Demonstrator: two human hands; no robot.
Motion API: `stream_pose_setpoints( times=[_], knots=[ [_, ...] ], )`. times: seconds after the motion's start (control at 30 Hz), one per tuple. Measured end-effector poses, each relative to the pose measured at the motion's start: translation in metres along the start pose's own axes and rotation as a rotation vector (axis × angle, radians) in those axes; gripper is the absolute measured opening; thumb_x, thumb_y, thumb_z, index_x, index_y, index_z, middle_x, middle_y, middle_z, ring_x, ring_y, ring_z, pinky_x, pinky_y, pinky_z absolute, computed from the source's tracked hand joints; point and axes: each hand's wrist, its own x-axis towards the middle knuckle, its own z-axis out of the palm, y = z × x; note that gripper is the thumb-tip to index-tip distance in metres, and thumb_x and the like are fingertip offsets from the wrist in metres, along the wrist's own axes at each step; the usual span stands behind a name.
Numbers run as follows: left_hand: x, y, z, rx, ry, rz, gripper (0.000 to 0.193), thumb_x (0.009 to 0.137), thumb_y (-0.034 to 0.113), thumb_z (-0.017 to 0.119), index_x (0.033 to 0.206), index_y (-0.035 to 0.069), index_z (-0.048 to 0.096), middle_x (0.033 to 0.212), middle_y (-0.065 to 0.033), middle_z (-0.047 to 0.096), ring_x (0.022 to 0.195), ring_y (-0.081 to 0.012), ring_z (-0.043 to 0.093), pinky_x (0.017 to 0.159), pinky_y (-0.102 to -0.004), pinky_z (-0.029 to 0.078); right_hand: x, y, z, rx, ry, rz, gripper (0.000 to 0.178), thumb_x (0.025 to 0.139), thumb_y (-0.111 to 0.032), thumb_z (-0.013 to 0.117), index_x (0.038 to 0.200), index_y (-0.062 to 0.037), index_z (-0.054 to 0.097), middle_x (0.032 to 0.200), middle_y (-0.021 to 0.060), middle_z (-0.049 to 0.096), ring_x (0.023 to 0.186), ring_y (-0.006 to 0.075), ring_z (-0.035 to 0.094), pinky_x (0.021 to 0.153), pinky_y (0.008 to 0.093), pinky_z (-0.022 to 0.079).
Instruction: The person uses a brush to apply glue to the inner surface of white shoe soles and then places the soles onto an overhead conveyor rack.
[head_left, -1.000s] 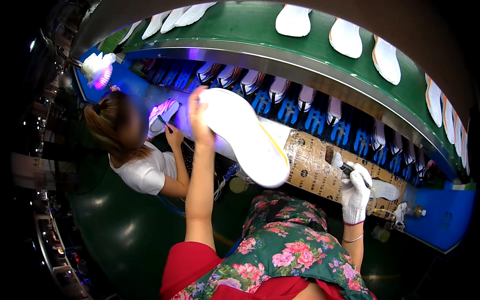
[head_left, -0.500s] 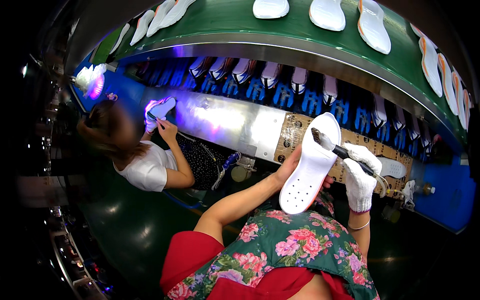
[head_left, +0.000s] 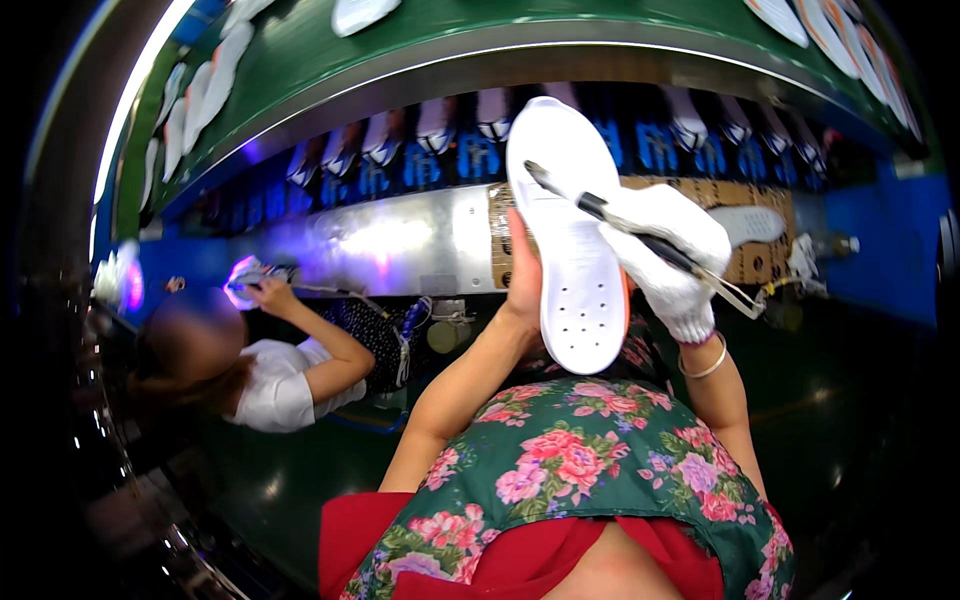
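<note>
Co-worker: at the far left, a hand (head_left: 272, 297) held a glowing shoe piece.
Left hand (head_left: 524, 268): bare, supporting the sole's left edge; one digit lay along it, the others hidden, their spread impossible to tell.
White sole (head_left: 580, 255): upright before the apron, toe end away, not set down.
Brush (head_left: 592, 206): bristles at the forefoot; brushing seemed underway, the holed heel apparently left; any finished coat couldn't be told.
Right hand (head_left: 672, 250): gloved, fingers closed together, pinching the handle.
Second sole (head_left: 752, 224): on cardboard (head_left: 770, 265), unheld.
</note>
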Motion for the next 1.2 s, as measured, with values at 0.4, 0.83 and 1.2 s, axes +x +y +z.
stream_pose_setpoints(
  times=[0.4,0.83,1.2],
  knots=[
    [0.016,-0.028,-0.006,0.636,0.126,-0.035,0.101,0.086,0.084,0.018,0.153,0.010,0.027,0.149,-0.0123,0.042,0.135,-0.0263,0.044,0.112,-0.0430,0.038,-0.001,-0.001,-0.009,-0.357,0.012,-0.207,0.022,0.073,0.004,0.075,0.094,-0.0012,0.073,0.088,0.0118,0.071,0.079,0.0258,0.069,0.072,0.0323,0.054],
    [0.004,0.001,-0.027,0.549,0.096,0.040,0.097,0.087,0.081,0.010,0.153,0.011,0.026,0.146,-0.0131,0.045,0.134,-0.0268,0.046,0.110,-0.0421,0.041,-0.013,0.000,0.018,-0.160,-0.092,-0.148,0.022,0.071,0.001,0.077,0.092,-0.0044,0.074,0.088,0.0118,0.072,0.079,0.0255,0.070,0.072,0.0327,0.054],
    [0.000,0.026,-0.036,0.217,0.150,0.189,0.108,0.080,0.090,0.017,0.148,0.007,0.032,0.131,-0.0148,0.055,0.118,-0.0288,0.058,0.099,-0.0450,0.050,-0.028,0.001,0.028,-0.156,-0.173,-0.189,0.025,0.071,-0.003,0.078,0.096,-0.0071,0.076,0.089,0.0087,0.072,0.081,0.0269,0.069,0.073,0.0337,0.054]
  ],
)
